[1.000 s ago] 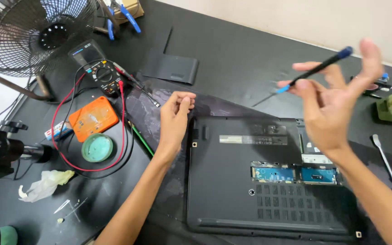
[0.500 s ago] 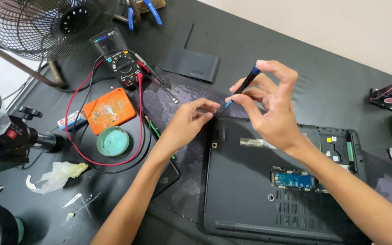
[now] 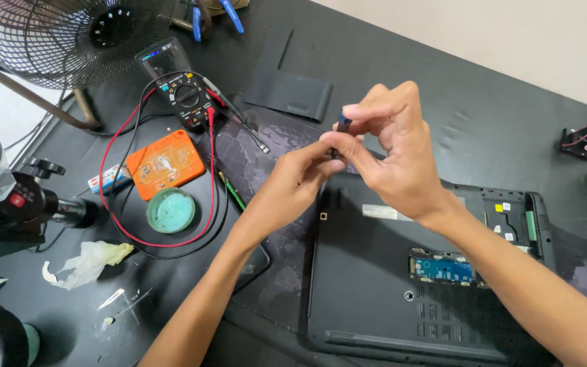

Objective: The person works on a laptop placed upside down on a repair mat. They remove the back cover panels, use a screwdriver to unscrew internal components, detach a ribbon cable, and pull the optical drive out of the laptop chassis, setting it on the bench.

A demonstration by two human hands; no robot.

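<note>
Desk: the wide matte black worktop (image 3: pixel 443 88) spreads under and all round the grip; smooth and dark, so I judge a tiny dropped part would be hard to spot on it.
Laptop: the upturned black plastic laptop base (image 3: pixel 375 285) lies directly below the grip; flat, rigid, finely textured, with an open bay showing a small blue circuit board (image 3: pixel 443 268); anything slipping from the fingers could fall into that bay or scratch it.
Fan: a black wire-mesh desk fan (image 3: pixel 69 34) stands far to the left of the grip; round, open-caged.
Meter: a black multimeter with a round dial (image 3: pixel 188 98) sits left of the grip, its glossy red leads looping round an orange rectangular pad (image 3: pixel 164 163) and a round teal tin (image 3: pixel 170 211); a sweeping forearm could snag those leads.
Right hand: the right hand (image 3: pixel 395 149) is pinched closed round the top of a slim black screwdriver with a blue cap (image 3: pixel 342 126), held upright above the laptop's near-left corner.
Left hand: the left hand (image 3: pixel 300 180) pinches at the tool's lower end; what sits between those fingertips I cannot tell; the hold looks light, so a slip seems the main risk.
Tissue: a crumpled pale tissue (image 3: pixel 86 261) lies far below-left of the grip; soft, creased.
</note>
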